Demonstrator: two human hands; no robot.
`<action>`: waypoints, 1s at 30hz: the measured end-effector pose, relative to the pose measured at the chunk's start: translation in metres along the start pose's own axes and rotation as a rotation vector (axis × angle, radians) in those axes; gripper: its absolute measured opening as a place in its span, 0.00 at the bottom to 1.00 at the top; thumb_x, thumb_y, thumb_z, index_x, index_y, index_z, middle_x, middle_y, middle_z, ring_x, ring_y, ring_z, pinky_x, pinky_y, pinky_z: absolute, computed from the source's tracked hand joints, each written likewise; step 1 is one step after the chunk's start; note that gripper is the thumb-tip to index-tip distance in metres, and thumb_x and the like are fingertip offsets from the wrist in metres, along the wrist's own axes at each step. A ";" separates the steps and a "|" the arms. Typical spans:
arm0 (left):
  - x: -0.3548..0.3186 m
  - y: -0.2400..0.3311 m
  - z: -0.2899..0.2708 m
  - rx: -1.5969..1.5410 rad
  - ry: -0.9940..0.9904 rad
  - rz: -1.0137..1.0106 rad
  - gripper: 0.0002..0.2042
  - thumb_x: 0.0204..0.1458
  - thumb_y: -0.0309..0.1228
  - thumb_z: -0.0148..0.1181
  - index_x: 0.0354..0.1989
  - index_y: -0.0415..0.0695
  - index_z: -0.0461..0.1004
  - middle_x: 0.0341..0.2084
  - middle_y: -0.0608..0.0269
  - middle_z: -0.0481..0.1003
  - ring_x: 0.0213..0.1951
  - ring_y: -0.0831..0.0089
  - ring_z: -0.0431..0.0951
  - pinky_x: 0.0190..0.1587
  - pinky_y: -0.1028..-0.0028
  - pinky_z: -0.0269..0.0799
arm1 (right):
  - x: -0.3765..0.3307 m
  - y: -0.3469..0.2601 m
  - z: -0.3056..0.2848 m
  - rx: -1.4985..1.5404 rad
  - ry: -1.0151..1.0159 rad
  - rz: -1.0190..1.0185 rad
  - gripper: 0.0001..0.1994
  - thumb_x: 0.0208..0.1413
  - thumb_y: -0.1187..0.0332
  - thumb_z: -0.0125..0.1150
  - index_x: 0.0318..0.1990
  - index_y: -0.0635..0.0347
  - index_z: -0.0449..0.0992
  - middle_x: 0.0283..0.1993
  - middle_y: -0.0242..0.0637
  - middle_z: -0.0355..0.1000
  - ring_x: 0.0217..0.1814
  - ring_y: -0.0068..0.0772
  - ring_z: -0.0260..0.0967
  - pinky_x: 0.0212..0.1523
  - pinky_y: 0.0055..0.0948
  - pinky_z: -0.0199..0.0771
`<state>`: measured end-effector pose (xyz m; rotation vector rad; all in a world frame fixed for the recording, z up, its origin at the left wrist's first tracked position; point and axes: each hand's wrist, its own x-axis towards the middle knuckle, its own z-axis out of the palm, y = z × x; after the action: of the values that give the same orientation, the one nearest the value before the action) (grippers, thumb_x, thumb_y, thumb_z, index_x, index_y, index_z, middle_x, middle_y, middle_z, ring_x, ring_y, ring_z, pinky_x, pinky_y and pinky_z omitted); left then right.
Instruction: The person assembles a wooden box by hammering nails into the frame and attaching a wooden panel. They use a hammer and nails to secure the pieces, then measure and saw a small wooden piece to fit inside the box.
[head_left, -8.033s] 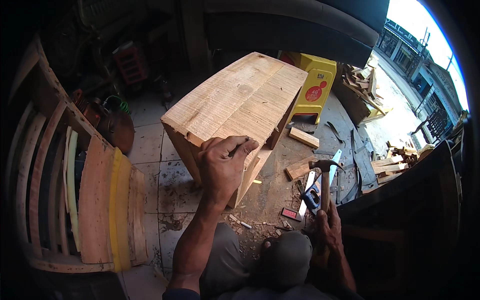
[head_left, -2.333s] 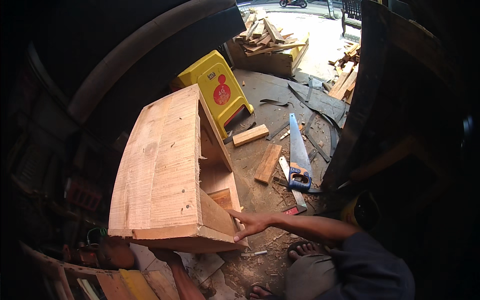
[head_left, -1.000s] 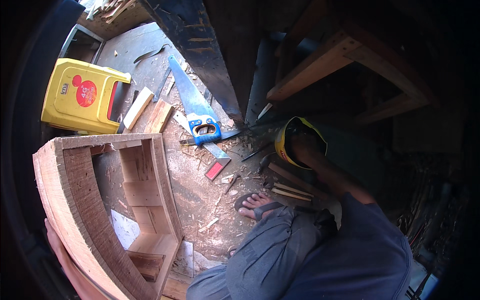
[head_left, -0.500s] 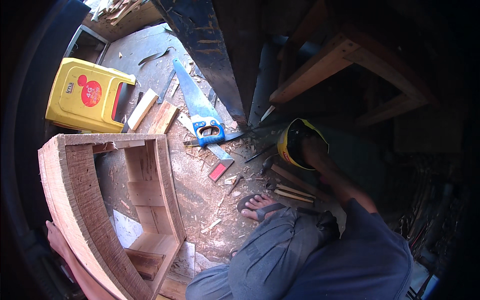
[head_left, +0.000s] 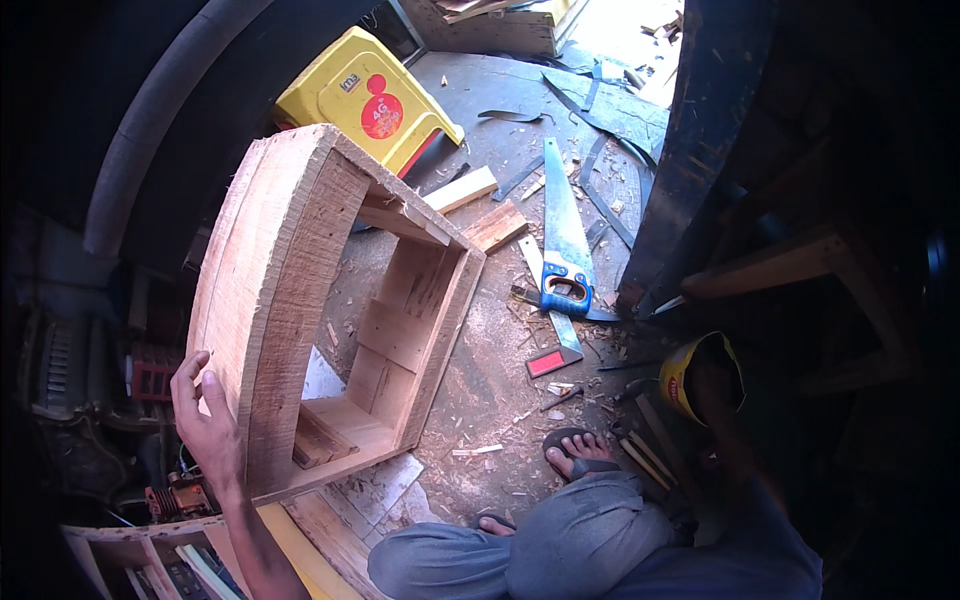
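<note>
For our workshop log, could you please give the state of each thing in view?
left hand: beside wooden frame, thumb and fingers apart
right hand: inside bucket, grip hidden
wooden frame: boards joined, middle open
bucket: open-topped
saw: lying unheld
try square: partly under saw
yellow stool: upright

On the floor (head_left: 480, 365), a yellow plastic stool (head_left: 350, 90) was by the left edge. Toward the right edge, a blue-handled handsaw (head_left: 566, 225) lay over the metal blade of a try square (head_left: 550, 362). Between stool and saw lay a pale wood block (head_left: 465, 188) and a browner one (head_left: 497, 228). Dark strips (head_left: 605, 213) were strewn toward the far edge; wood chips (head_left: 478, 451) littered the near part.
</note>
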<state>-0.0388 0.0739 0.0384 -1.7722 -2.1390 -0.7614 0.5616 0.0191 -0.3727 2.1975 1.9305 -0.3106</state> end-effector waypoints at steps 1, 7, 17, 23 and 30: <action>-0.018 0.012 -0.004 0.034 0.020 0.051 0.15 0.68 0.30 0.50 0.58 0.40 0.74 0.56 0.54 0.75 0.60 0.59 0.74 0.65 0.60 0.66 | 0.001 -0.006 -0.005 -0.024 -0.015 -0.020 0.06 0.59 0.70 0.59 0.35 0.58 0.81 0.38 0.45 0.81 0.38 0.44 0.82 0.37 0.44 0.81; -0.059 0.044 0.028 0.386 0.184 0.198 0.22 0.67 0.39 0.53 0.64 0.39 0.68 0.57 0.48 0.73 0.61 0.52 0.73 0.64 0.54 0.66 | 0.012 0.006 -0.004 0.076 -0.011 -0.043 0.08 0.61 0.71 0.57 0.40 0.62 0.81 0.42 0.49 0.80 0.43 0.48 0.81 0.45 0.46 0.81; 0.032 -0.059 0.042 0.510 0.301 0.447 0.23 0.61 0.40 0.56 0.60 0.38 0.74 0.48 0.48 0.80 0.49 0.53 0.80 0.53 0.58 0.75 | 0.009 -0.003 -0.022 0.228 0.190 0.007 0.12 0.64 0.68 0.54 0.49 0.63 0.77 0.48 0.53 0.78 0.48 0.55 0.79 0.47 0.50 0.79; 0.090 -0.110 0.051 0.353 0.296 0.525 0.20 0.62 0.35 0.56 0.59 0.36 0.75 0.49 0.47 0.80 0.48 0.51 0.81 0.53 0.58 0.78 | -0.020 0.007 -0.059 0.462 0.247 0.188 0.14 0.68 0.65 0.50 0.55 0.63 0.72 0.50 0.58 0.76 0.53 0.66 0.74 0.52 0.55 0.75; 0.094 -0.143 0.042 0.303 0.235 0.477 0.18 0.63 0.32 0.55 0.60 0.38 0.76 0.50 0.48 0.80 0.48 0.51 0.81 0.52 0.59 0.78 | -0.054 -0.019 -0.104 0.646 0.386 0.210 0.13 0.70 0.66 0.49 0.54 0.63 0.74 0.48 0.55 0.77 0.55 0.61 0.75 0.54 0.48 0.74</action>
<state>-0.1922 0.1582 0.0191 -1.8150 -1.5011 -0.4643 0.5389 0.0001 -0.2574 3.0432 1.9398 -0.5767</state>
